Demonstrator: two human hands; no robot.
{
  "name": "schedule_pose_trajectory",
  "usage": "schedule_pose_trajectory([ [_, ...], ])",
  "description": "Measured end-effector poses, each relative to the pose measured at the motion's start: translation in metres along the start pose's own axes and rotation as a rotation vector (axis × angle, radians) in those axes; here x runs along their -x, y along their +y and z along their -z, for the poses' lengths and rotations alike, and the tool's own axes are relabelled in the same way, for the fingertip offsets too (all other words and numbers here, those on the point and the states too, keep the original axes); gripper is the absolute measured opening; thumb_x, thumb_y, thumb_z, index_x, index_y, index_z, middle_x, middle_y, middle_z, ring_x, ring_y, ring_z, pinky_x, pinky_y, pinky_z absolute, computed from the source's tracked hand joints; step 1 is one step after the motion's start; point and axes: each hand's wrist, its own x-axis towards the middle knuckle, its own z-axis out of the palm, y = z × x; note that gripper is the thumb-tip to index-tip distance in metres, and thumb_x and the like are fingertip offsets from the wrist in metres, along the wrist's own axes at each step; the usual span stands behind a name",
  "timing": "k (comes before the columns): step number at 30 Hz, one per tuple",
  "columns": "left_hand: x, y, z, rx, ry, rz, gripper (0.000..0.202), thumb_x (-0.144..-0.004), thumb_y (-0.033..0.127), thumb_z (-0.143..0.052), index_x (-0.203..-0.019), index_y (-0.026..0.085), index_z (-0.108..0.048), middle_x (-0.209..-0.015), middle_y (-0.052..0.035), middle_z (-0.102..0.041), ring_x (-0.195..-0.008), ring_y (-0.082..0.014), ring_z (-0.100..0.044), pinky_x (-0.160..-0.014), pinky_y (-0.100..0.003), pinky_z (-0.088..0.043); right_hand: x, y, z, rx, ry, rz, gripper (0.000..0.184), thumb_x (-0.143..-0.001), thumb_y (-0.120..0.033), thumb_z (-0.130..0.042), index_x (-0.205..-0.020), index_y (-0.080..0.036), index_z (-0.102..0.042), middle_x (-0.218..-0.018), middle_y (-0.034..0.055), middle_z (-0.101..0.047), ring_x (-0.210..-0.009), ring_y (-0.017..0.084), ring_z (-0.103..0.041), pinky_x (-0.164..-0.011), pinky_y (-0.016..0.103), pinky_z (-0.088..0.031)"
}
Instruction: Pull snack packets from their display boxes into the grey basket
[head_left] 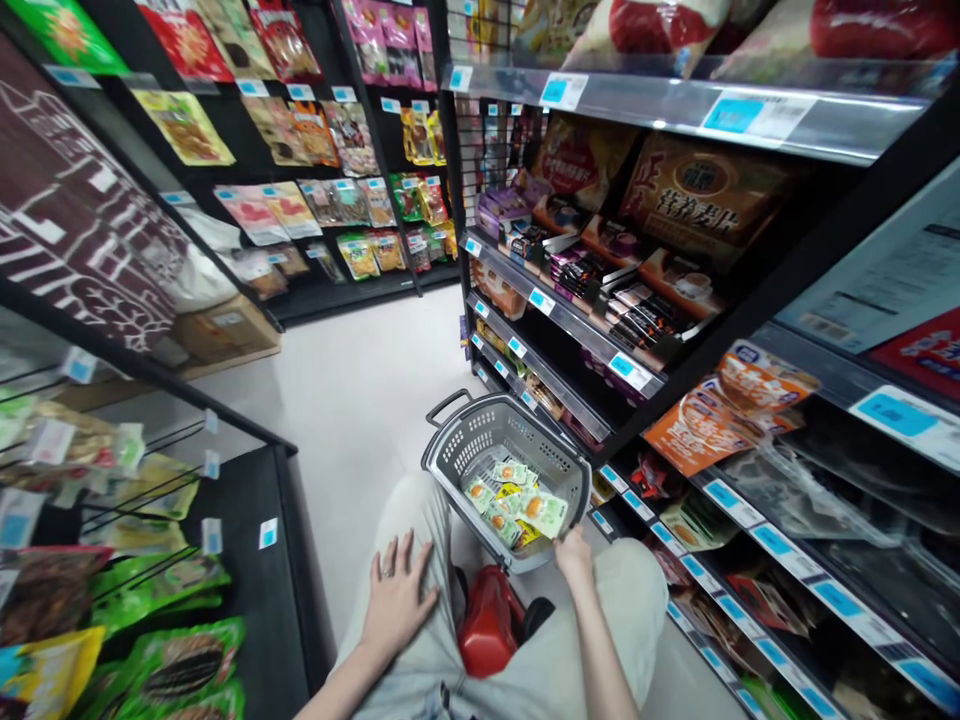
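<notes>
My left hand (399,592) lies flat on my left thigh, fingers spread, a ring on one of them. My right hand (574,556) is closed at the near right corner of a grey shopping basket (459,447). It pinches the edge of a small green-and-white snack packet (543,511), which is over the other packets inside. Several similar packets (501,522) with green, white and yellow print lie loosely on the basket's floor. The basket stands in front of my knees, its handle (448,405) turned to the far left.
A red object (491,622) with dark wheel-like parts is between my legs. Stocked shelves (577,320) rise close on the right, with orange packets (705,415) jutting out. A low black display stand (274,570) is on the left. Hanging snack bags (349,210) line the back, beyond grey floor (356,350).
</notes>
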Motion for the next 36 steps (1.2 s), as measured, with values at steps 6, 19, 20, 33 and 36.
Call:
schedule_pose_trajectory([
  [6,0.001,-0.002,-0.001,-0.072,-0.017,0.011,0.062,-0.082,0.044,-0.050,-0.142,0.027,-0.049,-0.155,-0.0155,-0.033,-0.142,-0.0370,-0.029,-0.115,-0.053,-0.017,-0.022,0.037,0.030,0.067,0.061,0.036,0.025,-0.090,-0.019,-0.046,-0.100,-0.022,-0.068,-0.096,0.0077,-0.075,-0.094,0.021,-0.071,-0.079,0.026,-0.051],
  [19,-0.002,0.012,0.015,-0.265,-0.098,0.039,0.066,-0.080,0.049,-0.052,-0.143,0.030,-0.045,-0.156,-0.0128,-0.033,-0.144,-0.0348,-0.028,-0.116,-0.049,-0.016,-0.102,0.153,0.147,0.354,0.238,-0.085,0.045,-0.091,-0.013,-0.035,-0.125,-0.013,-0.063,-0.132,0.0184,-0.059,-0.121,0.033,-0.054,-0.092,0.040,-0.044],
  [20,-0.002,0.013,0.017,-0.272,-0.108,0.042,0.066,-0.080,0.050,-0.052,-0.143,0.030,-0.045,-0.156,-0.0126,-0.033,-0.144,-0.0346,-0.029,-0.116,-0.048,-0.016,-0.106,0.156,0.146,0.361,0.223,-0.086,0.044,-0.092,-0.016,-0.036,-0.127,-0.015,-0.063,-0.133,0.0166,-0.059,-0.121,0.033,-0.053,-0.091,0.040,-0.045],
  [33,-0.002,0.010,0.012,-0.261,-0.076,0.035,0.066,-0.078,0.049,-0.053,-0.141,0.028,-0.050,-0.156,-0.0122,-0.035,-0.143,-0.0348,-0.031,-0.116,-0.048,-0.019,-0.101,0.164,0.139,0.300,0.459,-0.023,0.043,-0.098,-0.027,-0.032,-0.119,-0.004,-0.061,-0.120,0.0243,-0.062,-0.119,0.035,-0.051,-0.098,0.052,-0.036],
  [36,-0.003,0.010,0.013,-0.257,-0.089,0.035,0.066,-0.079,0.049,-0.052,-0.141,0.028,-0.050,-0.156,-0.0126,-0.035,-0.143,-0.0351,-0.031,-0.116,-0.049,-0.018,-0.070,0.162,0.142,0.254,0.570,0.048,0.044,-0.098,-0.023,-0.025,-0.122,-0.004,-0.058,-0.127,0.0223,-0.059,-0.122,0.029,-0.051,-0.099,0.040,-0.039],
])
